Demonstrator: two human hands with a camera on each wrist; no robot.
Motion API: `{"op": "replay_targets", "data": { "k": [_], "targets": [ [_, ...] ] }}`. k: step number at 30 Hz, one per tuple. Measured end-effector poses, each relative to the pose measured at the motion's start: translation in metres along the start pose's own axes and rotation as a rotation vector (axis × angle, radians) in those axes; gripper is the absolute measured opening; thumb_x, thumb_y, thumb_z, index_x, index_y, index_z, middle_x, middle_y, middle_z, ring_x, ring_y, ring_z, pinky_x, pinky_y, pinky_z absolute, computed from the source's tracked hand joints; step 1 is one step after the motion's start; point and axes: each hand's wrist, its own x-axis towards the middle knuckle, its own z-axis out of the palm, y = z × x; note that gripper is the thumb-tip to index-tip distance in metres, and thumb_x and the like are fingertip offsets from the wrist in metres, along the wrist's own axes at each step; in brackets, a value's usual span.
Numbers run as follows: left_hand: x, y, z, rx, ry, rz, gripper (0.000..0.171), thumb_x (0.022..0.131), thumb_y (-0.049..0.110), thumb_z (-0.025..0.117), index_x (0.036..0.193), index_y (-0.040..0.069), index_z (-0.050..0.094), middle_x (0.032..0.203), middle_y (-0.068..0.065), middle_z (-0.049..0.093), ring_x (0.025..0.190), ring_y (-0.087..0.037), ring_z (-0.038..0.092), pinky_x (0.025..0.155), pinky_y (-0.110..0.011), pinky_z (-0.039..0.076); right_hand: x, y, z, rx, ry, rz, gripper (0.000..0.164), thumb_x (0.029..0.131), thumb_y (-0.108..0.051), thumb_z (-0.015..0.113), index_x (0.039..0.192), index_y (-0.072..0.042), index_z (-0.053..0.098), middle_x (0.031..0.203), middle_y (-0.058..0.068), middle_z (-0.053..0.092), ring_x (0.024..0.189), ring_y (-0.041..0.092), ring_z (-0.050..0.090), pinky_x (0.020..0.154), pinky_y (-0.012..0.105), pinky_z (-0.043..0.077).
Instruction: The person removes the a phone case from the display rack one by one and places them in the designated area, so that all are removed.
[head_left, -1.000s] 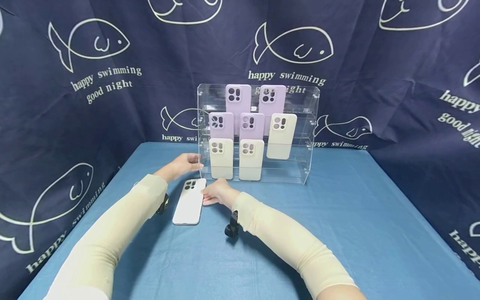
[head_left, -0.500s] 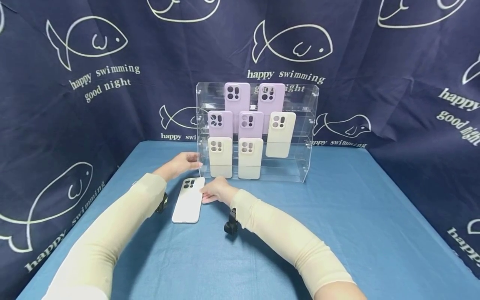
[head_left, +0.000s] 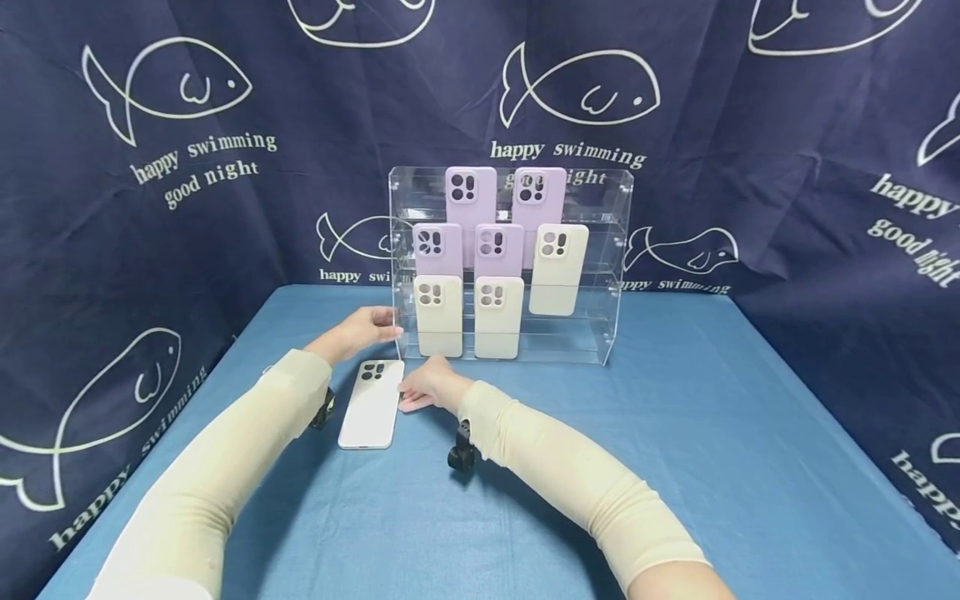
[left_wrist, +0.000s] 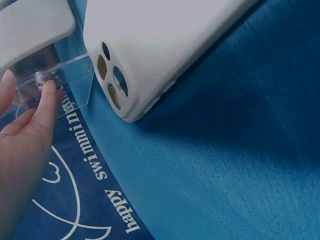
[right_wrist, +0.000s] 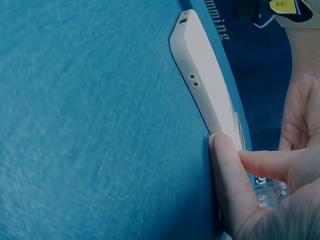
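Note:
A white phone case [head_left: 370, 410] is over the blue cloth in front of the rack's left end, camera cutouts toward the rack. My right hand [head_left: 433, 386] pinches its right edge near the cutouts; in the right wrist view thumb and finger [right_wrist: 231, 175] meet at that edge. Whether the case lies wholly flat I cannot tell. My left hand [head_left: 362, 329] touches the left side of the clear acrylic rack [head_left: 573, 346], fingers fairly straight. In the left wrist view the fingertip [left_wrist: 48, 89] is at the clear panel, beside the white case [left_wrist: 150, 45].
Lilac phone cases [head_left: 480, 196] and cream phone cases [head_left: 499, 321] stand in the tiers of the rack. A dark blue fish-print curtain [head_left: 720, 117] hangs behind and at both sides. Blue cloth [head_left: 675, 433] covers the table. Each wrist carries a small black camera [head_left: 461, 450].
The white case has shifted slightly left and toward me, with my right hand still at its edge. My left hand stays at the rack. The head view has shifted a little.

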Motion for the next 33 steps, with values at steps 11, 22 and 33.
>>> {"op": "replay_targets", "data": {
  "k": [11,22,33],
  "targets": [
    [0.001,0.005,0.001,0.003,0.005,0.002,0.064,0.099,0.014,0.055,0.151,-0.005,0.023,0.15,-0.027,0.035,0.136,-0.039,0.041,0.115,-0.047,0.037,-0.004,0.0,0.0,-0.022,0.028,-0.017,0.01,0.083,0.006,0.07,0.089,0.01,0.065,0.089,0.023,0.07,0.086,0.034,0.073,0.076,0.035,0.063],
    [0.0,-0.002,0.002,-0.041,-0.025,-0.019,0.066,0.099,0.013,0.055,0.151,-0.007,0.019,0.152,-0.029,0.03,0.138,-0.041,0.038,0.115,-0.046,0.037,-0.016,0.006,-0.016,-0.025,-0.069,-0.064,0.025,0.083,-0.005,0.075,0.1,0.01,0.063,0.099,0.025,0.071,0.081,0.027,0.073,0.081,0.036,0.062],
    [0.004,0.0,0.003,-0.097,-0.01,-0.009,0.065,0.098,0.01,0.056,0.15,-0.009,0.021,0.151,-0.03,0.03,0.137,-0.041,0.039,0.114,-0.044,0.04,-0.027,-0.007,-0.033,0.029,-0.117,-0.184,0.032,0.086,-0.004,0.07,0.115,0.009,0.064,0.119,0.029,0.064,0.109,0.038,0.065,0.084,0.036,0.061]
  ]
}}
